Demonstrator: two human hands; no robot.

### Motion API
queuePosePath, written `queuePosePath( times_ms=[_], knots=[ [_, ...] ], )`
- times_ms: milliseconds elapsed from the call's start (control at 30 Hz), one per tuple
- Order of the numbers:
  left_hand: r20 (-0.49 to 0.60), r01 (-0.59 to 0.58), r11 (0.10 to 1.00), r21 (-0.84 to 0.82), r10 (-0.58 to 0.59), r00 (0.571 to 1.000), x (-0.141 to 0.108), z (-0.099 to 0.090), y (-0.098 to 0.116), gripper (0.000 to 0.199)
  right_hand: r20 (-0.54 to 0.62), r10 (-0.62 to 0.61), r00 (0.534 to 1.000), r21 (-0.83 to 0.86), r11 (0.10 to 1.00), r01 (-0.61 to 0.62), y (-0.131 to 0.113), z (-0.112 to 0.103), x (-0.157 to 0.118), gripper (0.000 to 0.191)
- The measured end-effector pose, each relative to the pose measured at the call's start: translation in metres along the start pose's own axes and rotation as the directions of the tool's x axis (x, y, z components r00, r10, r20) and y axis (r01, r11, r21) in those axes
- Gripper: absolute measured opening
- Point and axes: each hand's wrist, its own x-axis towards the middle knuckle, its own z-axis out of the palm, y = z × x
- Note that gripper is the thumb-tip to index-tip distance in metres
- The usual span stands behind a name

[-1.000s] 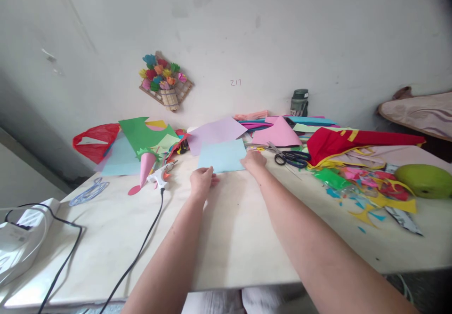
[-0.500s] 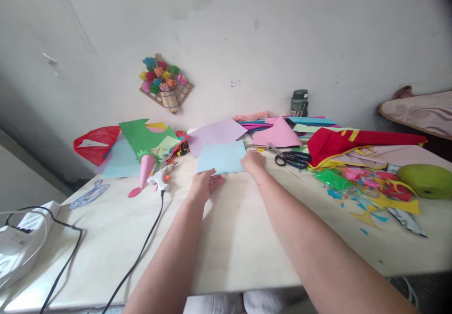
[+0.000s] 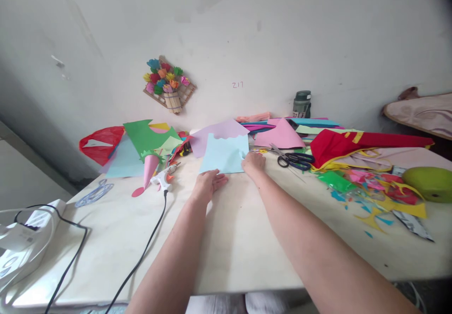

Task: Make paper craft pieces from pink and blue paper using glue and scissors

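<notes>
A sheet of light blue paper (image 3: pixel 224 156) lies in front of me, its wavy-cut edge on the far side. At the sheet's right edge, my right hand (image 3: pixel 254 163) is closed with its fingers pinching the paper, which bends up slightly there. My left hand (image 3: pixel 210 182) rests by the near left corner, thumb along the near edge and the other fingers stretched out on the table. Behind the sheet lies a lilac paper (image 3: pixel 221 132). Black-handled scissors (image 3: pixel 296 159) lie right of my right hand. A white glue gun (image 3: pixel 164 177) sits left of my left hand.
A pink paper cone (image 3: pixel 150 169) with a green fringe stands near the glue gun. Its black cord (image 3: pixel 146 250) crosses the table toward me. Paper scraps (image 3: pixel 374 205), red cloth (image 3: pixel 332 147) and a green fruit (image 3: pixel 429 183) are on the right; a power strip (image 3: pixel 38 234) is on the left.
The light blue sheet has been turned, so its wavy edge now faces away from me instead of toward me. Both hands stay in nearly the same places; the view shifts slightly.
</notes>
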Motion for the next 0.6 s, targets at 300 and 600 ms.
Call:
queuePosePath(
  times_ms=[300, 600],
  knots=[
    [0.126, 0.075, 0.996, 0.044, -0.08, 0.989, 0.001, -0.001, -0.002, 0.019, -0.052, 0.161, 0.986, 0.394, 0.91, -0.128, 0.006, 0.001, 0.003, 0.024],
    [0.016, -0.016, 0.99, -0.142, 0.019, 1.0, 0.022, 0.031, -0.004, 0.016, -0.049, 0.256, 0.966, 0.635, 0.754, -0.168, -0.005, 0.001, -0.004, 0.028]
  ],
)
